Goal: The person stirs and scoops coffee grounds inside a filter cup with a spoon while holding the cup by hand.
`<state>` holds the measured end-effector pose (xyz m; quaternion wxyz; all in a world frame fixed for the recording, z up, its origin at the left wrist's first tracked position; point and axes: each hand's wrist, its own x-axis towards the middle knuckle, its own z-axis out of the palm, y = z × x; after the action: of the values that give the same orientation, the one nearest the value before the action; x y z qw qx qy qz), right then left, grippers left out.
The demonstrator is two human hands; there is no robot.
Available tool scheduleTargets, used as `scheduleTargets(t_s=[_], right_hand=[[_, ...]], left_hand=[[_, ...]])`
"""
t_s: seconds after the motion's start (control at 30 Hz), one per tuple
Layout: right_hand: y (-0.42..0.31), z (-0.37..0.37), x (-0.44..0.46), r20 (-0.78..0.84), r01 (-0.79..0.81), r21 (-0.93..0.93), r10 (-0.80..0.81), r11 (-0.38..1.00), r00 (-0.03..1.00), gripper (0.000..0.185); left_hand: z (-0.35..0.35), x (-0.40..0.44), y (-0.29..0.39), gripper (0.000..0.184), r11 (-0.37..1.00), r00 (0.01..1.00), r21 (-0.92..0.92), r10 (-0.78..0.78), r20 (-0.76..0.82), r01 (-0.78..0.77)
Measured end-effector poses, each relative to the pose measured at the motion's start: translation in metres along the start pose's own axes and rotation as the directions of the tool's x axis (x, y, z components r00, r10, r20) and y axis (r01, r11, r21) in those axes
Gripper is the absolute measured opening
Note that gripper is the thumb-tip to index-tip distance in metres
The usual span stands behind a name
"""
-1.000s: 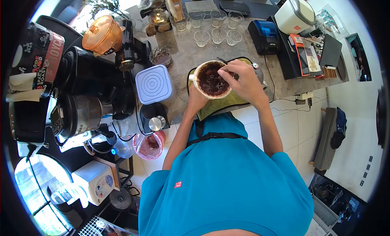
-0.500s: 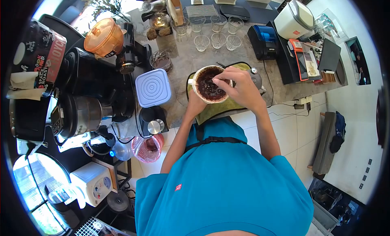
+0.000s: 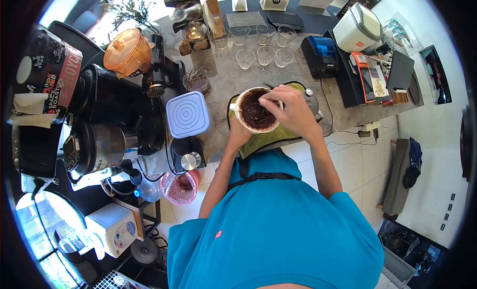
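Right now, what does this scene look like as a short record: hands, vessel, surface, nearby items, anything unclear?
Left hand: holding the side of the white cup
Right hand: over the cup, fingertips drawn together
Cup contents: dark brown
Under the cup: green cloth on a grey counter
Beyond the cup: seven clear glasses
Left of the cup: blue-lidded container
Unclear: whether the right fingertips pinch a thin utensil

The left hand (image 3: 240, 135) is gripping a white cup (image 3: 237, 117) of dark brown contents (image 3: 253, 113) over a green cloth (image 3: 259, 144) on the worktop (image 3: 223, 70), the right hand (image 3: 292, 109) is pinching above the cup's mouth, seven clear glasses (image 3: 266, 55) are standing beyond, and a square blue container (image 3: 187, 115) is sitting to the left
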<state>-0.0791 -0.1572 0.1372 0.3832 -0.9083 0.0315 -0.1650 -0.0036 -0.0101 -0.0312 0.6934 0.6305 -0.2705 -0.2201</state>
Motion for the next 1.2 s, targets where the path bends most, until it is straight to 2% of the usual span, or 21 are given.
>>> scheduleTargets(t_s=[0.07, 0.17, 0.23, 0.27, 0.33, 0.37, 0.43, 0.57, 0.67, 0.77, 0.83, 0.87, 0.93, 1.07, 1.13, 1.2], right_hand=[[-0.002, 0.0, -0.001, 0.035, 0.002, 0.051, -0.004, 0.999, 0.999, 0.018], [0.002, -0.001, -0.002, 0.041, 0.017, -0.041, -0.015, 0.999, 0.999, 0.019], [0.006, 0.001, -0.002, -0.064, -0.009, -0.048, 0.006, 0.999, 0.998, 0.018], [0.004, 0.0, -0.002, -0.067, -0.009, -0.051, 0.005, 0.999, 0.998, 0.018], [-0.002, -0.001, -0.003, 0.05, -0.024, 0.071, 0.021, 0.997, 0.999, 0.017], [0.0, 0.0, -0.004, 0.049, -0.023, 0.072, 0.019, 0.997, 0.999, 0.017], [0.004, 0.0, -0.006, 0.011, -0.045, -0.067, 0.046, 0.997, 0.999, 0.016], [0.001, 0.001, -0.003, -0.025, 0.043, -0.023, -0.044, 0.999, 0.999, 0.016], [0.0, 0.0, -0.004, 0.062, 0.037, 0.017, -0.038, 0.999, 0.997, 0.015], [0.0, 0.0, -0.002, -0.013, -0.004, -0.081, 0.003, 0.997, 1.0, 0.016], [-0.004, -0.001, -0.002, 0.036, 0.012, 0.046, -0.014, 0.999, 0.999, 0.016], [-0.005, -0.003, -0.001, 0.04, 0.012, 0.048, -0.014, 0.999, 0.999, 0.016], [-0.004, -0.007, 0.0, 0.057, 0.012, -0.086, -0.008, 0.996, 0.998, 0.017], [0.001, -0.004, 0.002, 0.014, 0.048, -0.08, -0.047, 0.996, 0.999, 0.017], [-0.004, -0.007, 0.0, 0.114, 0.045, 0.009, -0.046, 0.999, 0.992, 0.017], [-0.003, -0.007, 0.001, 0.08, 0.032, -0.051, -0.028, 0.998, 0.996, 0.017]], left_hand=[[0.001, -0.001, -0.004, 0.047, 1.0, 1.0, -0.02, 0.007, -0.008, -0.007], [0.001, -0.001, -0.004, 0.047, 0.998, 0.998, 0.025, 0.063, -0.019, -0.063], [0.0, -0.001, -0.005, 0.047, 0.998, 0.998, 0.031, 0.057, -0.008, -0.057], [0.0, -0.001, -0.005, 0.048, 0.998, 0.999, 0.038, 0.051, 0.001, -0.051], [0.0, -0.001, -0.005, 0.048, 0.999, 0.999, 0.013, 0.041, -0.002, -0.041], [0.0, -0.001, -0.004, 0.048, 0.999, 1.0, -0.013, 0.031, -0.006, -0.031], [0.0, -0.001, 0.001, 0.048, 1.0, 1.0, -0.003, 0.029, -0.012, -0.029], [0.001, 0.001, 0.002, 0.048, 1.0, 1.0, -0.023, 0.009, 0.009, -0.009], [0.001, 0.0, 0.004, 0.049, 0.999, 0.999, -0.014, 0.031, -0.022, -0.031], [0.001, 0.0, 0.005, 0.049, 0.999, 0.999, 0.02, 0.04, -0.013, -0.04], [0.0, 0.0, 0.002, 0.049, 0.999, 0.999, 0.024, 0.038, -0.014, -0.038], [-0.001, 0.0, 0.001, 0.049, 0.999, 0.999, 0.028, 0.034, -0.013, -0.034], [-0.001, 0.0, 0.002, 0.05, 0.998, 0.999, 0.038, 0.042, -0.016, -0.041], [-0.001, 0.0, 0.007, 0.049, 0.997, 0.999, 0.064, 0.032, 0.001, -0.032], [0.0, -0.001, 0.003, 0.049, 0.998, 0.999, 0.052, 0.039, -0.01, -0.039], [0.0, 0.0, 0.002, 0.049, 0.998, 0.998, 0.041, 0.052, -0.019, -0.052]])
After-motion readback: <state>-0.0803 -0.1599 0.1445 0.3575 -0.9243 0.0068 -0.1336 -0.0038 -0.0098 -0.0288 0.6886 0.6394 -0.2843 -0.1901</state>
